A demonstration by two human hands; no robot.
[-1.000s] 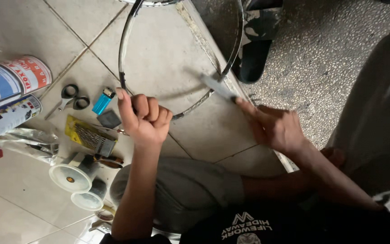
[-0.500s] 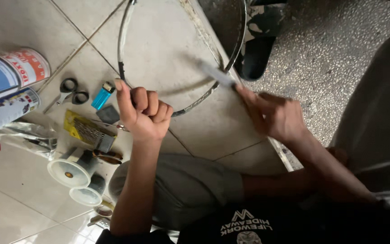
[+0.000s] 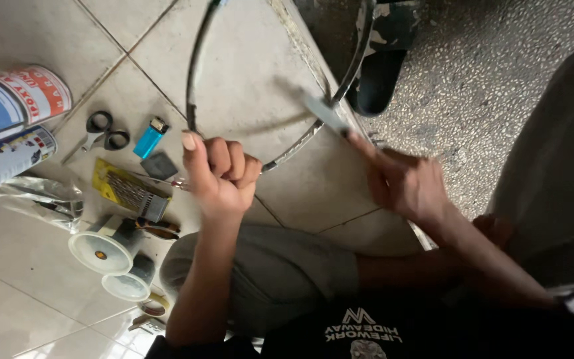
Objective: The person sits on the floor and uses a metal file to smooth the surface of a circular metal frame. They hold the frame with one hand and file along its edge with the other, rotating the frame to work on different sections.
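I sit on a pale tiled floor (image 3: 28, 26) that meets speckled grey ground (image 3: 479, 73) at upper right. On the tiles at left lie two printed cans (image 3: 8, 106), scissors (image 3: 104, 131), a blue lighter (image 3: 149, 137), a yellow packet (image 3: 124, 189) and two white spools (image 3: 104, 249).

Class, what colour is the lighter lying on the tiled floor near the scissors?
Bright blue with a dark top; the lighter shows in the head view.
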